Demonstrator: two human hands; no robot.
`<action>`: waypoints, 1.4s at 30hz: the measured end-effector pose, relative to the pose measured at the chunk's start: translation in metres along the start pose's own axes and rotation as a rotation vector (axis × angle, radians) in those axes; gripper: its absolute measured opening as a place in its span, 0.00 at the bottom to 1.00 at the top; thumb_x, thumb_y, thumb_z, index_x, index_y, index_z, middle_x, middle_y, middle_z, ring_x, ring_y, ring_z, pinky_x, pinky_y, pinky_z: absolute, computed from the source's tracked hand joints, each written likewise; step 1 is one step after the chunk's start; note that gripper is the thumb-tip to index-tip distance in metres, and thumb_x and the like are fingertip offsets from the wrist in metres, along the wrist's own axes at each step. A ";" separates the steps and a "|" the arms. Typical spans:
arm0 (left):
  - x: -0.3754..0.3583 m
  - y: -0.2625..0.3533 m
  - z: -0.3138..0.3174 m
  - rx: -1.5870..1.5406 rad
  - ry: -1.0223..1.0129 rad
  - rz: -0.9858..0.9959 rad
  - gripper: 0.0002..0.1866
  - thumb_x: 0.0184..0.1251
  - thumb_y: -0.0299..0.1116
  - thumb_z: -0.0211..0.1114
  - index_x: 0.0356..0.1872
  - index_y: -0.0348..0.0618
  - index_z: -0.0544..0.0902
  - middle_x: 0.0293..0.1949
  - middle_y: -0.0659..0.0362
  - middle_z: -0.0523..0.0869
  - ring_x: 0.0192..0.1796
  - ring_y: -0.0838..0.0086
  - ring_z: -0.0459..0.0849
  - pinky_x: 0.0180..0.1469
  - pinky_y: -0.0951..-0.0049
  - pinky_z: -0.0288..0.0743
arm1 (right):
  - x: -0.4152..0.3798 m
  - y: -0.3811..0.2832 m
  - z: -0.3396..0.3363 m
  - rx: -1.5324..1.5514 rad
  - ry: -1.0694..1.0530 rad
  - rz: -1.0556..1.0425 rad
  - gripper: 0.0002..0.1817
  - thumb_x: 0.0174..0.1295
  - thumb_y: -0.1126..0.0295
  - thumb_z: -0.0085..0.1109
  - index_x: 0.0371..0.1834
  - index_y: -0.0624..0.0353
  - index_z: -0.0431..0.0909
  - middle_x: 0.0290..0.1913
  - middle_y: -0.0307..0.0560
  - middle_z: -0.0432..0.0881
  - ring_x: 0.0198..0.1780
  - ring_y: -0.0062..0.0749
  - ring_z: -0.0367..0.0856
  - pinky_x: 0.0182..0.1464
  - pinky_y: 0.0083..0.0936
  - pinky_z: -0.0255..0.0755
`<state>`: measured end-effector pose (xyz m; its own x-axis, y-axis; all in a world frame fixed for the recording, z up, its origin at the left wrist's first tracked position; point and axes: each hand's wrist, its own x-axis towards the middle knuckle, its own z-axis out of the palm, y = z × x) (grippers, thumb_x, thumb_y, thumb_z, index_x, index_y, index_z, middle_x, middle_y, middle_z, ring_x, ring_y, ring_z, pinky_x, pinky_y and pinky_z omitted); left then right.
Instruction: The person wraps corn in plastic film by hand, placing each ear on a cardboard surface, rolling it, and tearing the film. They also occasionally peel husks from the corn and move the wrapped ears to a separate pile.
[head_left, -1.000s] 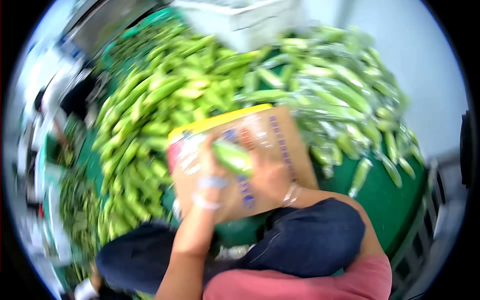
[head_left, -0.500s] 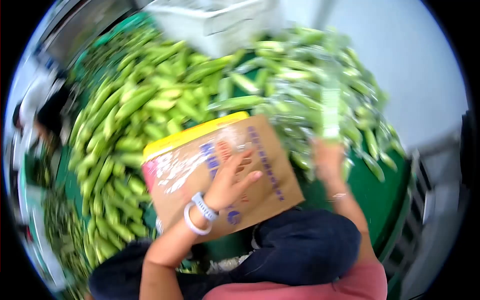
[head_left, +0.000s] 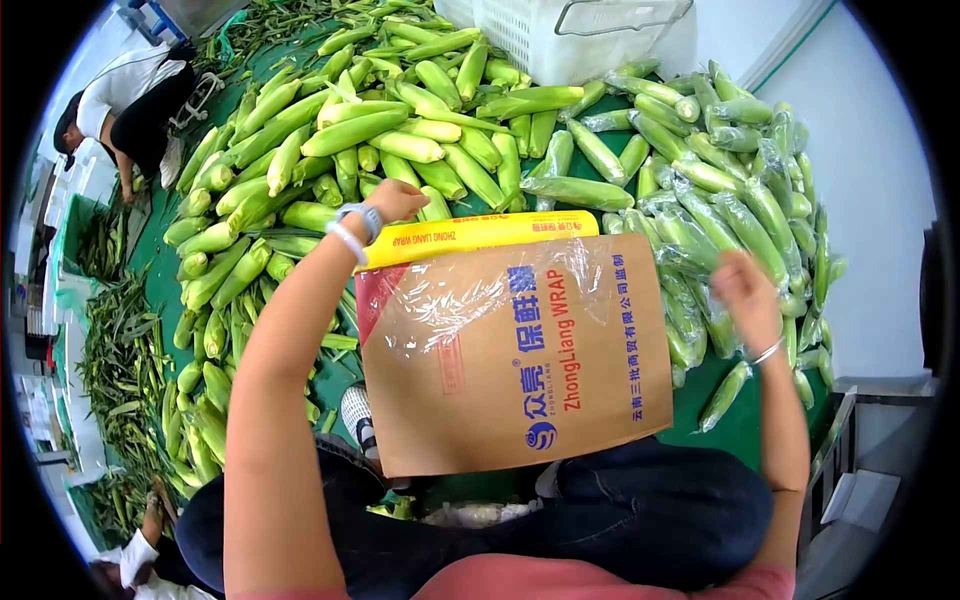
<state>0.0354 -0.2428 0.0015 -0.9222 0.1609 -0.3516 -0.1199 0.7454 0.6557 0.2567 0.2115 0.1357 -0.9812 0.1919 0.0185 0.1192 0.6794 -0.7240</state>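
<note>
The person sat at a green-covered floor with a brown cardboard cling-wrap dispenser box resting on the lap, clear film lying across its face, placed centrally so both piles stayed within reach. The left hand reached past the box's yellow edge to the heap of unwrapped green corn cobs, fingers curled down onto a cob; whether it was gripped could not be told. The right hand hovered loosely closed, holding nothing, beside the film-wrapped corn cobs. A white plastic crate stood beyond.
</note>
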 end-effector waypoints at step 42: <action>-0.172 0.094 -0.015 -1.533 -0.313 0.229 0.28 0.59 0.42 0.58 0.53 0.28 0.67 0.42 0.51 0.76 0.42 0.67 0.78 0.46 0.69 0.78 | -0.064 0.011 0.123 0.063 -0.230 -0.047 0.12 0.58 0.61 0.52 0.24 0.58 0.72 0.19 0.46 0.76 0.21 0.36 0.75 0.26 0.31 0.65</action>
<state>0.1771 -0.2103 0.1331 -0.8861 0.4401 -0.1455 -0.4160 -0.6164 0.6686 0.3022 0.1192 0.0416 -0.9951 -0.0104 -0.0987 0.0695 0.6367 -0.7680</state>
